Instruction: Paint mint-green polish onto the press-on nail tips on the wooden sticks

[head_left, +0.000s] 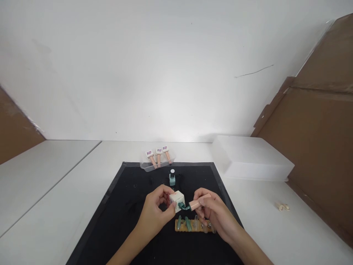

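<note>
A white square bottle (177,200) with a dark green neck is held tilted between the fingers of my left hand (157,208). My right hand (213,209) grips a pink brush cap (196,203), whose green-coated brush is at the bottle's opening. Just below the hands lies a tan strip (195,227) bearing several nail tips; the ones at its left are green, those further right look clear. My right fingers hide part of the strip's right end.
A small teal bottle with a black cap (172,178) stands on the black mat (116,213). Behind it, a clear tray (149,169) holds three pink-handled white bottles. A white box (253,158) and small beige rings (281,207) are at the right.
</note>
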Demonstrator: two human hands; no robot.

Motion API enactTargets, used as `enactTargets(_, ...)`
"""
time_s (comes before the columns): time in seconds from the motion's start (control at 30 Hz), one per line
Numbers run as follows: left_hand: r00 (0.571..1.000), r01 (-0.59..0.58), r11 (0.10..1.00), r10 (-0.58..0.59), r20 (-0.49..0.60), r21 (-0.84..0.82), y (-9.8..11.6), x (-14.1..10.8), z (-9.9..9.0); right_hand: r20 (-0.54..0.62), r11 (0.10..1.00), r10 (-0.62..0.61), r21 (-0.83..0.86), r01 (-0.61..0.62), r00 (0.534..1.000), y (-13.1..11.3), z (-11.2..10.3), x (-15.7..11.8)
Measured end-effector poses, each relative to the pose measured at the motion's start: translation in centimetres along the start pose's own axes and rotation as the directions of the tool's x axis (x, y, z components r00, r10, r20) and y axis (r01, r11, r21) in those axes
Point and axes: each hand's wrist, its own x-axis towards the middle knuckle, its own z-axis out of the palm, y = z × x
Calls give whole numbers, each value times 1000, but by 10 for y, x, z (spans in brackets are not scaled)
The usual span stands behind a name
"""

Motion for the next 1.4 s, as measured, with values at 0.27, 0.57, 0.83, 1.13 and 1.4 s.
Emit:
enactTargets(0.27,1000,12,985,-9,18,-173,-1,1,-4,60,975,-40,219,26,997,-3,-4,0)
enactTargets(0.57,997,-65,955,71,10,-291,-5,4,-3,78,968,-68,245,47,995,-6,-6,-1)
enactTargets(0.83,963,-229,934,259,-75,275,-8,7,-8,51,977,-77,202,66,996,-9,-7,-2)
enactTargets(1.13,874,-412,630,477,92,658,-33,14,-16,38,978,-111,180,102,993,-8,-10,-1)
enactTargets(1.4,887,-451,616,387,251,645,-36,19,-14,28,978,-121,172,115,992,-9,-9,-2)
